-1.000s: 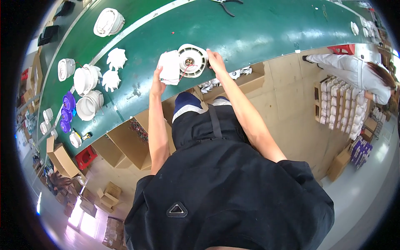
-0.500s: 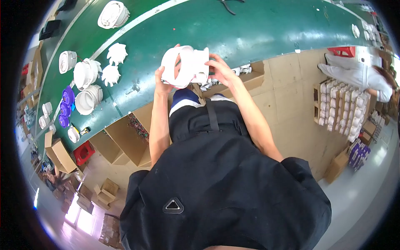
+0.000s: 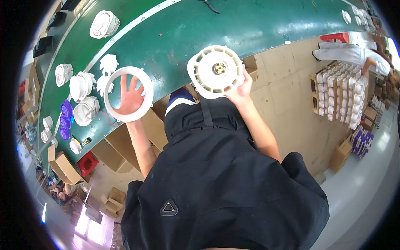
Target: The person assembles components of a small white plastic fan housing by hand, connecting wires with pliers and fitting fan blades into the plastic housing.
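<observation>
My left hand (image 3: 132, 95) is under a white plastic ring-shaped housing (image 3: 146, 79) and bears it. Its spread fingers and palm show through the ring's round opening; how the fingers meet the rim is partly hidden. A thin red wire hangs by the ring's lower left side. My right hand (image 3: 241, 89) grips the lower right edge of a round white plastic housing (image 3: 204, 68), with slots around its rim and a brass-coloured hub in the middle. The right fingers behind it are mostly hidden. Both parts are held up over the near edge of the green table (image 3: 175, 46).
White fan wheels (image 3: 109, 63), white housings (image 3: 81, 86) and purple round parts (image 3: 66, 109) stand on the table's left. Cardboard boxes (image 3: 123, 146) lie below its edge. At right, a person in pale clothes (image 3: 348, 54) is beside a pallet stack of white parts (image 3: 339, 93).
Both hands were together on one white assembly. Now they are apart: my left hand has moved left with the ring, my right hand slightly right with the slotted housing turned face up.
</observation>
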